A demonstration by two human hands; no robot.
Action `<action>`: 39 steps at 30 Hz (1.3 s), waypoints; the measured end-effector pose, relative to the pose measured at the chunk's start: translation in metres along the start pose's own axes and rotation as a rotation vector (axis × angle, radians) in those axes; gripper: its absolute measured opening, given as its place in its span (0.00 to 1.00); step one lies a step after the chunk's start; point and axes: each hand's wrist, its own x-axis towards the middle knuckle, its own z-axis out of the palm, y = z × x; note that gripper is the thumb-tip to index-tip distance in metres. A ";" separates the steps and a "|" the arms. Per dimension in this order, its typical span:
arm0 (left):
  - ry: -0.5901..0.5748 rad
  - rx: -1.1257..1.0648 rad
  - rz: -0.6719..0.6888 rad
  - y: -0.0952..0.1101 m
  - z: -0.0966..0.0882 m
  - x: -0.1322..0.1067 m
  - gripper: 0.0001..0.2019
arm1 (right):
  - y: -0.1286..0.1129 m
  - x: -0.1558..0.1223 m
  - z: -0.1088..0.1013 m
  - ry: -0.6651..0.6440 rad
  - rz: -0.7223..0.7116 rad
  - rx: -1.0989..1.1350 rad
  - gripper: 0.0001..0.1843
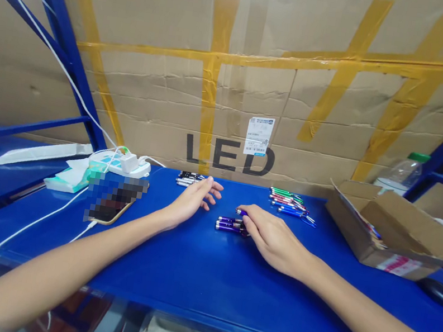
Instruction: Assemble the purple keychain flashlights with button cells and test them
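My right hand [272, 240] pinches a small purple pen-like tube [241, 212], whose silver-tipped end pokes out from the fingers. Just below it, several more purple tubes [225, 226] lie side by side on the blue table, their right ends partly covered by the hand. My left hand [194, 201] is held half-curled above the table with its fingers apart and nothing visible in them. Behind its fingers lie several black and silver tubes [189, 178], partly hidden. Farther right is a group of green, red and blue tubes [287, 201], some with cords.
An open cardboard box [366, 235] stands at the right, with a dark mouse-shaped object [441, 294] and a green-capped bottle [407, 170] nearby. At left are a charging phone [115, 202], a tissue pack [70, 177], a power strip [120, 161] and loose cables. A large carton [164, 100] walls off the back.
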 end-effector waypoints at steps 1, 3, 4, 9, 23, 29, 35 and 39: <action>0.011 -0.020 -0.021 0.001 0.000 0.000 0.35 | 0.000 0.000 0.000 -0.019 0.012 -0.003 0.17; 0.034 -0.055 -0.056 0.004 0.000 -0.001 0.35 | -0.001 0.000 -0.001 -0.058 0.049 -0.009 0.16; 0.040 -0.077 -0.071 0.005 0.000 -0.001 0.35 | -0.001 0.001 -0.002 -0.075 0.064 -0.009 0.15; 0.008 -0.192 -0.099 0.008 -0.002 -0.003 0.36 | -0.003 0.001 -0.006 -0.116 0.080 -0.040 0.11; -0.022 -0.274 -0.111 0.009 -0.002 -0.005 0.38 | -0.005 0.003 -0.005 -0.170 0.093 -0.118 0.08; -0.076 -0.308 -0.136 0.013 -0.001 -0.007 0.39 | -0.003 0.003 -0.005 -0.159 0.130 -0.154 0.09; -0.105 -0.298 -0.142 0.012 0.000 -0.007 0.41 | -0.005 0.004 -0.008 -0.150 0.155 -0.160 0.09; -0.105 -0.297 -0.142 0.011 0.000 -0.007 0.41 | -0.007 0.005 -0.009 -0.152 0.195 -0.197 0.10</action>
